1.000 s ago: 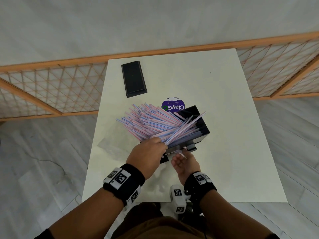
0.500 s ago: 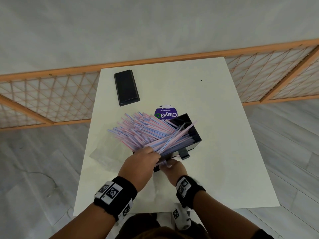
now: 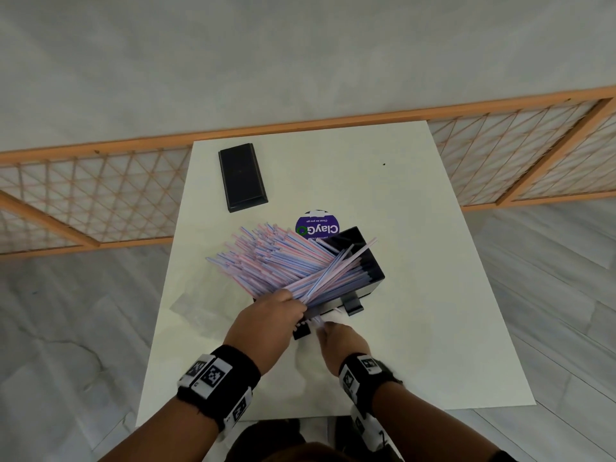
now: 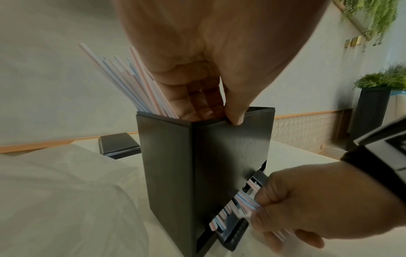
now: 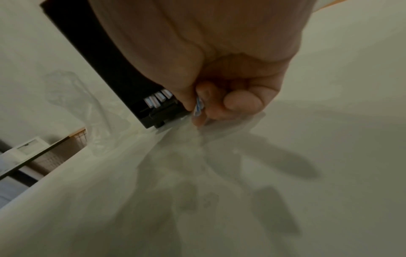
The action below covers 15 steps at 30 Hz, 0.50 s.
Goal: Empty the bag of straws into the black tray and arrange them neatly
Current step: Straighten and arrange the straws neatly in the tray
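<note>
A black tray [image 3: 373, 271], a tall box, stands mid-table with pink-and-blue striped straws [image 3: 276, 258] fanning out of its top to the far left. My left hand [image 3: 276, 315] grips the tray's near top corner [image 4: 171, 165], thumb outside on the rim, fingers [image 4: 197, 104] curled inside beside the straws [image 4: 131, 83]. My right hand [image 3: 333, 335] pinches a few straw ends [image 4: 241, 200] that poke out of the slot at the tray's base. In the right wrist view, thumb and forefinger [image 5: 202, 104] hold those ends. The empty clear bag [image 3: 206, 301] lies flat left of the tray.
A black lid [image 3: 242, 176] lies at the table's far left. A round purple sticker [image 3: 316, 226] sits just behind the tray. The white table [image 3: 433, 328] ends close to my body. A wooden lattice fence [image 3: 100, 195] runs behind it.
My right hand turned over from palm-up below the tray and closed on the straw ends at the bottom slot. My left hand stayed on the tray's top corner.
</note>
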### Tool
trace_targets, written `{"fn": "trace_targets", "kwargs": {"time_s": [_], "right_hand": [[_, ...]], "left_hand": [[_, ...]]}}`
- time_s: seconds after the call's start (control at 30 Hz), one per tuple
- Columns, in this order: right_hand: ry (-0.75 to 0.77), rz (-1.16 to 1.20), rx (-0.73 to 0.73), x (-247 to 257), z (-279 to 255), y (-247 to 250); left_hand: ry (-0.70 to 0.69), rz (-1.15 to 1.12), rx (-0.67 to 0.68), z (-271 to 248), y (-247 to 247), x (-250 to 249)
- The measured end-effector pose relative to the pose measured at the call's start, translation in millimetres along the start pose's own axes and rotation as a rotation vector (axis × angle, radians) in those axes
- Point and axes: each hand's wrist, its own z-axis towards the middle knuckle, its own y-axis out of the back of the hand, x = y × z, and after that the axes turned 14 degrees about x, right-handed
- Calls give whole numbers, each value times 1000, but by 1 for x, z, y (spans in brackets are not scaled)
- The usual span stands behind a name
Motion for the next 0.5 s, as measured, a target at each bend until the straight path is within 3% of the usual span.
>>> {"fn": "trace_targets", "kwargs": {"time_s": [0.3,0.5], "right_hand": [[-114,-70,165,-25,-14,-8],[18,163,107,-19,-15,1]], "left_hand": [[3,-28,-16,-1,10,2],[1,-8,-3,0,13,2]]}}
